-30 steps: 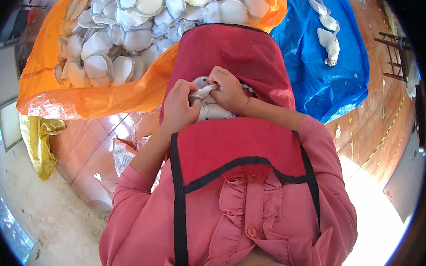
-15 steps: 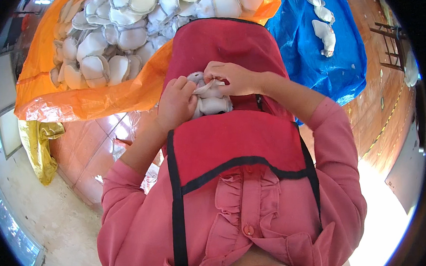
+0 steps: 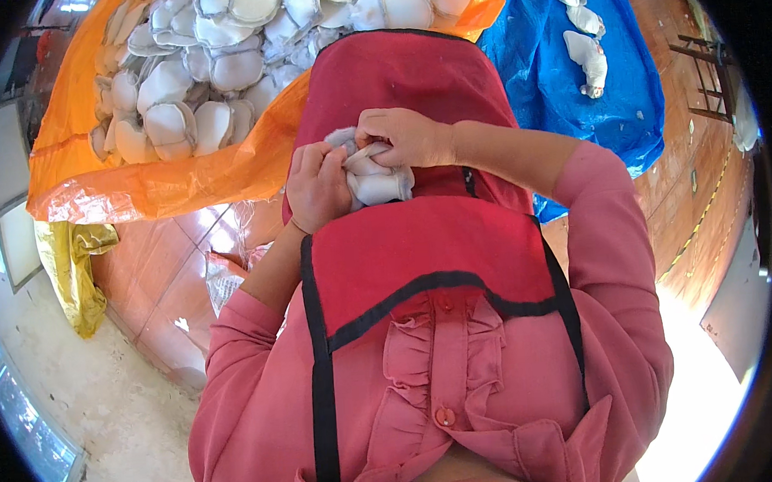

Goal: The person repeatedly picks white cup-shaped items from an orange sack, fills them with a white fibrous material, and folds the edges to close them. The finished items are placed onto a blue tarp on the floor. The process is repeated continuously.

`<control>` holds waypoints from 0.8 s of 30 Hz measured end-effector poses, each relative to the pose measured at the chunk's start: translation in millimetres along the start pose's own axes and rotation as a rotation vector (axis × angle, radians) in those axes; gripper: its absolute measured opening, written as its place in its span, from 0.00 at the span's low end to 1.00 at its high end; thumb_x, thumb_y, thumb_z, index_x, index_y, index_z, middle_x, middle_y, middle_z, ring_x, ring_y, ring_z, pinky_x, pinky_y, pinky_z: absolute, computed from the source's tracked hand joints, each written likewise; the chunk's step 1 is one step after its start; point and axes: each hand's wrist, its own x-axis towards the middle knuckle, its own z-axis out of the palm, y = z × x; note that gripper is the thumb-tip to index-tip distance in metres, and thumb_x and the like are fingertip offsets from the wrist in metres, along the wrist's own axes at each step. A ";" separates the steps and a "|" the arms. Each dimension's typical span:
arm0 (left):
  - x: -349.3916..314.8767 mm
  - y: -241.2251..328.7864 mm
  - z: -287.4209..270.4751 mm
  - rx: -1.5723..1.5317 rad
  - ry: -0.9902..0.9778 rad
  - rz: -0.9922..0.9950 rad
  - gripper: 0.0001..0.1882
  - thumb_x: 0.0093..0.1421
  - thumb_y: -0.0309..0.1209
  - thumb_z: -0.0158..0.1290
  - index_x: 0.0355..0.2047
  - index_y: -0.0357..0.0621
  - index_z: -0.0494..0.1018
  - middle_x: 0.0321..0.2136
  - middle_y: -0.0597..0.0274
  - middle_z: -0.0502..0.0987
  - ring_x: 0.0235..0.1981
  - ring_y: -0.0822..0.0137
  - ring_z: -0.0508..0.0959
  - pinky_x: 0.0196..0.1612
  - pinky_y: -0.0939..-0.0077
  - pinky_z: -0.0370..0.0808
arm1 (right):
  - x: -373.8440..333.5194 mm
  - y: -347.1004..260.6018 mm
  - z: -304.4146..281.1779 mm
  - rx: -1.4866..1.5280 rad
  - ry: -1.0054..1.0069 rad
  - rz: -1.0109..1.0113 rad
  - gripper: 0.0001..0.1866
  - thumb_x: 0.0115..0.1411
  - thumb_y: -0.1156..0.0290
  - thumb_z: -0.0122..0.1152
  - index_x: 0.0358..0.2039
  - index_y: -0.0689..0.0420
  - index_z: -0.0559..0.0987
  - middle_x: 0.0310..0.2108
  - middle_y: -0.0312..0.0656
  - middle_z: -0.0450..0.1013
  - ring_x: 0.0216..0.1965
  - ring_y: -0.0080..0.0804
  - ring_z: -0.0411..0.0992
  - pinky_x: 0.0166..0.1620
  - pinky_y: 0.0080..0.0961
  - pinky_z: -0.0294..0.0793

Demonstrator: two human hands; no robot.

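Note:
Over my lap, which a red apron [image 3: 408, 74] covers, both hands work at a white padded cloth piece [image 3: 379, 185]. My left hand [image 3: 318, 188] grips it from the left, fingers curled against its side. From the upper right my right hand [image 3: 402, 140] pinches a fold at its top. The piece looks bunched, with a greyish part at its upper left; fingers hide some of it. A large heap of similar white pads [image 3: 237, 70], rounded and stitched at the edges, lies ahead on an orange plastic sheet [image 3: 156, 192].
To the right, a blue plastic sheet [image 3: 625, 132] bears a few white shaped cloth pieces [image 3: 588, 56]. A yellow plastic bag [image 3: 73, 275] lies at left on the tiled floor by a pale wall [image 3: 142, 420]. A dark metal stand [image 3: 708, 84] is at far right.
My right hand has shifted slightly left and down, and its fingers have closed in on the cloth's folded top. Less of the piece's upper part shows.

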 end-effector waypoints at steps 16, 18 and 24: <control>2.3 11.3 -22.8 -0.100 -0.169 0.024 0.13 0.48 0.28 0.64 0.34 0.45 0.76 0.33 0.60 0.74 0.36 0.55 0.74 0.39 0.64 0.72 | -10.9 15.0 34.4 0.060 0.358 -0.117 0.09 0.47 0.75 0.60 0.30 0.58 0.72 0.32 0.43 0.68 0.35 0.42 0.69 0.37 0.33 0.70; -3.1 9.3 -21.5 -0.130 -0.153 -0.002 0.13 0.47 0.28 0.65 0.33 0.45 0.75 0.33 0.61 0.73 0.36 0.56 0.74 0.38 0.64 0.72 | -20.6 3.8 11.4 0.197 0.117 -0.021 0.11 0.49 0.75 0.59 0.35 0.59 0.74 0.37 0.43 0.69 0.39 0.38 0.70 0.41 0.30 0.71; -11.1 0.2 -20.8 -0.219 -0.099 -0.011 0.11 0.46 0.26 0.67 0.28 0.43 0.76 0.31 0.60 0.73 0.33 0.58 0.74 0.35 0.67 0.72 | -32.1 7.3 -7.4 0.387 -0.150 0.133 0.24 0.52 0.76 0.62 0.51 0.59 0.72 0.50 0.42 0.66 0.52 0.35 0.69 0.58 0.30 0.69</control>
